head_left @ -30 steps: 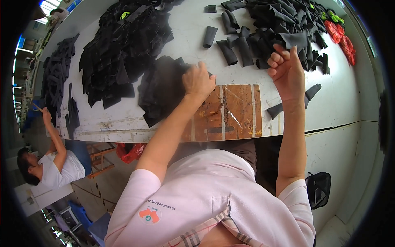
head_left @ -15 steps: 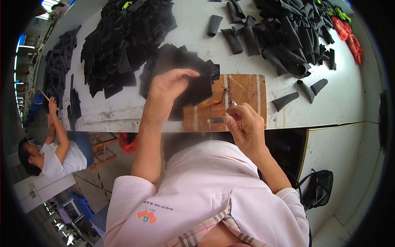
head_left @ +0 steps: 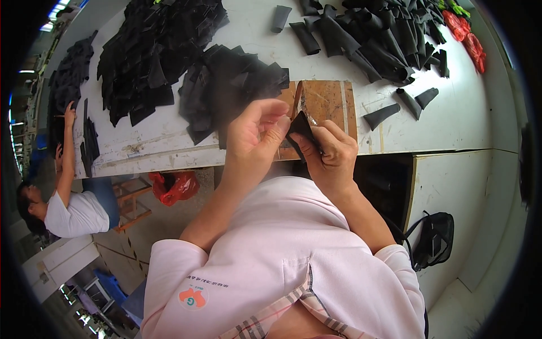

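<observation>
My right hand (head_left: 334, 151) grips a small black fabric piece (head_left: 302, 131) between thumb and fingers, over the front of a brown board (head_left: 330, 101). Its upper end narrows to a corner. Close by on the left, my left hand (head_left: 257, 131) has its thumb and fingers apart, with the fingertips beside the piece's edge. I cannot tell whether they touch it. Something small and shiny shows behind the right hand, too unclear to name. A loose heap of flat black pieces (head_left: 226, 85) lies just beyond my left hand.
A larger black heap (head_left: 158, 51) spreads over the far left of the white table (head_left: 164, 144). Rolled black pieces (head_left: 372, 39) pile up at the far right, near red plastic bags (head_left: 471, 48). At left, another person (head_left: 79, 209) reaches onto the table. A black bag (head_left: 433, 240) hangs at right.
My left hand has come from over the near heap toward my right hand. A black fabric piece is now in my right hand. The view has shifted slightly.
</observation>
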Motion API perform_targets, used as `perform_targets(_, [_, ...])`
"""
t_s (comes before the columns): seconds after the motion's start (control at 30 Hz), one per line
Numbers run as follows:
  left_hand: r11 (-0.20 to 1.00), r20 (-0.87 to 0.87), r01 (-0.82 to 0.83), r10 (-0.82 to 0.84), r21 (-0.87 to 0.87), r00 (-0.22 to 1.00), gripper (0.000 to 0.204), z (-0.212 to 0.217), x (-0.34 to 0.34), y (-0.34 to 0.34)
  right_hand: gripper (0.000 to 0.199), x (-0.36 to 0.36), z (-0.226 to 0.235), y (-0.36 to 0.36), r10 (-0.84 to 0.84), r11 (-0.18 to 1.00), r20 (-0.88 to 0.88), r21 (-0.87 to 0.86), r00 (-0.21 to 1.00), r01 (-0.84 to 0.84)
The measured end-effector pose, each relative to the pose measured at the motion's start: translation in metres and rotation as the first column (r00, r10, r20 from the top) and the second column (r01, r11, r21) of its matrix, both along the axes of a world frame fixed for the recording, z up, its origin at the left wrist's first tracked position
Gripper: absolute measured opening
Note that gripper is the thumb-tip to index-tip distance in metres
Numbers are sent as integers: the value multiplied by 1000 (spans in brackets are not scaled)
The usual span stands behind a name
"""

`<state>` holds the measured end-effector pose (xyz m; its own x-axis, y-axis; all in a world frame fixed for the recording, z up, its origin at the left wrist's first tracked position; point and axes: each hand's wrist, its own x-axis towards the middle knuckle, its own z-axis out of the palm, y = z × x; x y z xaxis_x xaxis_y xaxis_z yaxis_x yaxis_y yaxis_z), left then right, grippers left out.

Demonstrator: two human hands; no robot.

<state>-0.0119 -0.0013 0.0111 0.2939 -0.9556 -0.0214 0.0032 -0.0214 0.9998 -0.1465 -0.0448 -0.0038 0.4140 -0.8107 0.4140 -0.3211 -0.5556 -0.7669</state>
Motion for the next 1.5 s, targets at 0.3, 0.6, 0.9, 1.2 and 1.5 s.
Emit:
perform_targets(0.3, [974,-276,70,-7,217,961,27,11,1,13,17,-3,-9,-10,-28,970,-134,-243,991,-6])
perform_targets(0.6, [932,-406,101,53,348,912,13,4,5,6,22,-5,-16,-16,4,942,-210,-327,978,-74])
perform_targets(0.9, [959,-128,-87,125,268,984,5,-19,-3,2,22,-5,-17,-7,23,879,-412,-426,911,-214])
perform_targets(1.2, [991,247,-125,111,45,963,7,-13,-14,2,33,-4,-16,-3,135,971,87,189,987,-149])
perform_targets(1.5, [973,-9,-222,223,58,975,12,-35,-11,0,17,15,-28,-5,9,971,-281,-226,960,-75])
